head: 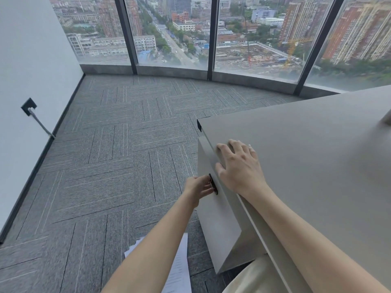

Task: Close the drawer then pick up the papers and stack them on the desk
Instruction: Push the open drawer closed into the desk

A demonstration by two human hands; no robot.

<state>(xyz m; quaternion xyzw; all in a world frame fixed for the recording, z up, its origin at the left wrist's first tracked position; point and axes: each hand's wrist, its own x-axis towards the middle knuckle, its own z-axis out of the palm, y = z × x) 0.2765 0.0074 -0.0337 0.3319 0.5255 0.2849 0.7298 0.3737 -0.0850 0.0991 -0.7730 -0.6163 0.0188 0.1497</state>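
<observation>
A grey desk (306,157) fills the right side. Its drawer front (213,225) faces left, with a small dark handle (213,184) on it. My left hand (197,188) curls its fingers around that handle. My right hand (239,166) rests flat on the desk's top edge just above, fingers spread and holding nothing. White printed papers (179,267) lie on the carpet below, partly hidden behind my left forearm. I cannot tell how far the drawer stands out from the desk.
Grey striped carpet tiles (118,157) cover the floor to the left. A white wall (31,81) carries a dark socket with a cable (29,106). Floor-to-ceiling windows (173,30) curve along the far side.
</observation>
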